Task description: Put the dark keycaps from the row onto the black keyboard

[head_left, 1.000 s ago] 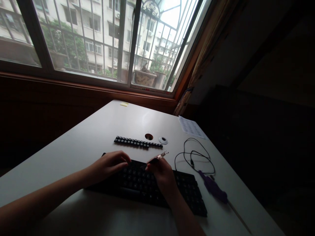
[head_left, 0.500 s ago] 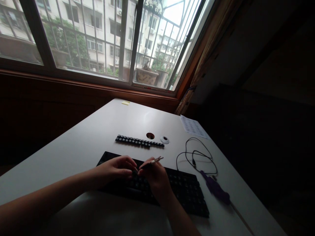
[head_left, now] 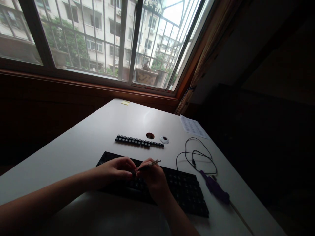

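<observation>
A black keyboard (head_left: 187, 186) lies across the near part of the white table, partly covered by both hands. My left hand (head_left: 121, 167) is over its left half, fingers curled, pinching a small black keycap (head_left: 134, 174) between thumb and fingertips. Close against it, my right hand (head_left: 155, 178) is closed around a slim dark tool (head_left: 149, 165) with a pale, metallic-looking forked end that points up and right. The tool's other end meets the keycap at the left fingertips; its exact kind is hard to make out. Behind the keyboard sit rows of loose black keycaps (head_left: 133, 141).
A round cable hole (head_left: 150, 135) and its white ring cover (head_left: 164, 140) are beyond the keycaps. On the right lie a coiled black cable (head_left: 201, 150), a purple duster-like thing (head_left: 216, 190) with a thin stick, and a printed sheet (head_left: 193, 126). A yellow note (head_left: 125, 102) marks the far corner.
The right hand and its tool have shifted slightly down and left, toward the left hand. A black keycap now shows at the left fingertips, raised off the keyboard.
</observation>
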The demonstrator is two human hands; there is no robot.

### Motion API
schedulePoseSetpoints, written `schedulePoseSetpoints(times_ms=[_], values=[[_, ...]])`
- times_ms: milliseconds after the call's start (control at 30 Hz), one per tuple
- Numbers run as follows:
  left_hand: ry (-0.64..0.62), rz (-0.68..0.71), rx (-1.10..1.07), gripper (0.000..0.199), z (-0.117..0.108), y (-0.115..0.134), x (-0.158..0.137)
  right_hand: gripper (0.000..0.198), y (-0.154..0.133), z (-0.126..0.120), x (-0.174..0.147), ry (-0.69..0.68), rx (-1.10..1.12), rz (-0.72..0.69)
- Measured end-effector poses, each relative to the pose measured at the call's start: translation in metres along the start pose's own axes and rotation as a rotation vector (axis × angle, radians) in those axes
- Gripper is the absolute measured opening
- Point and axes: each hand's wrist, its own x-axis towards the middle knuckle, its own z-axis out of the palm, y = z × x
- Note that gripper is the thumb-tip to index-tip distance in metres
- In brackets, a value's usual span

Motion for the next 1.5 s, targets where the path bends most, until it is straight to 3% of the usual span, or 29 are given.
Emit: schedulePoseSetpoints(times_ms=[600, 767, 1100, 1233, 1500], values=[[0.019, 0.009, -0.035, 0.032, -0.004, -0.004, 0.002, 0.013, -0.002, 0.007, 0.0, 0.03, 0.302, 0.04], [0.028, 0.005, -0.104, 0.028, -0.006, -0.009, 0.002, 0.012, -0.007, 0.004, 0.001, 0.077, 0.161, 0.021], [0.009, -0.013, -0.153, 0.031, -0.006, -0.006, 0.0, 0.011, -0.005, -0.006, 0.001, 0.119, 0.192, 0.047], [0.045, -0.019, -0.156, 0.027, -0.01, -0.008, 0.0, 0.014, -0.005, -0.015, 0.0, 0.178, 0.036, 0.035], [0.075, 0.004, -0.192, 0.016, -0.013, -0.009, -0.001, 0.009, -0.005, -0.016, 0.0, 0.161, -0.3, -0.07]])
